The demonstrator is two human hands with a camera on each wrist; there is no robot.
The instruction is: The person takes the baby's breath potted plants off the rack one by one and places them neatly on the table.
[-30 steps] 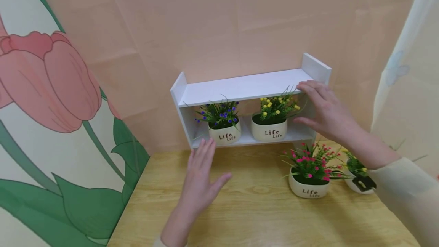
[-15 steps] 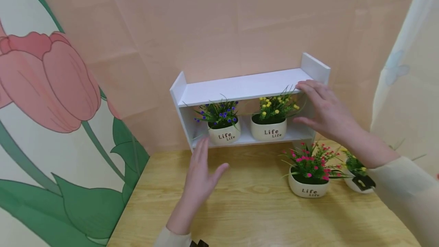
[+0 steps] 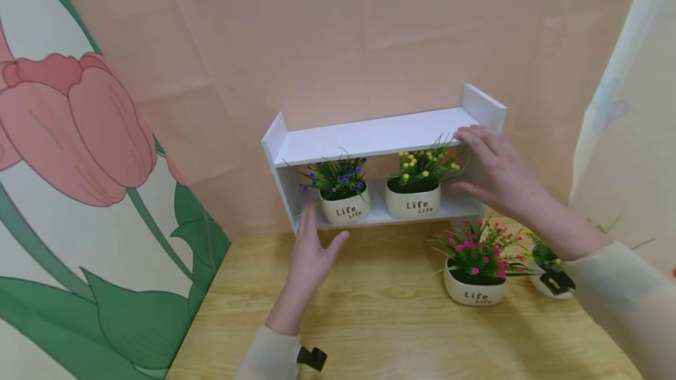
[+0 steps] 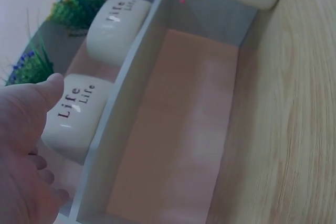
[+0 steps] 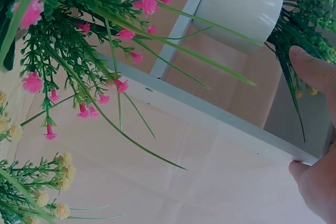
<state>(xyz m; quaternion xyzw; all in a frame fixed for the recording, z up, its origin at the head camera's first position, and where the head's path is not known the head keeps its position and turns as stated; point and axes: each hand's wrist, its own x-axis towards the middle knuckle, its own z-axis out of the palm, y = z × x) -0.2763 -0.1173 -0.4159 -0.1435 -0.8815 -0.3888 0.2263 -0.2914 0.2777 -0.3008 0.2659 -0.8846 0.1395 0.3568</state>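
Note:
A white two-tier shelf [image 3: 369, 136] stands against the wall, with two cream "Life" pots in it. One pot has blue-purple flowers [image 3: 345, 209], the other yellow flowers [image 3: 414, 203]. My left hand [image 3: 311, 257] reaches in at the purple-flower pot's left side, thumb spread in front. In the left wrist view its thumb overlaps that pot [image 4: 79, 119]; contact cannot be told. My right hand [image 3: 499, 172] rests its fingers on the top board's right front edge, thumb apart below. In the right wrist view a finger lies outside the side panel [image 5: 226, 114], the thumb inside.
On the wooden table [image 3: 380, 315], a pink-flower pot [image 3: 475, 292] stands before the shelf's right end. Behind my right sleeve is another pot with yellow flowers [image 3: 546, 274], partly hidden. A tulip-patterned panel [image 3: 95, 133] borders the left side.
My left hand has moved from in front of the purple-flower pot to its left side and further into the lower tier. The right hand and the pots stay nearly still.

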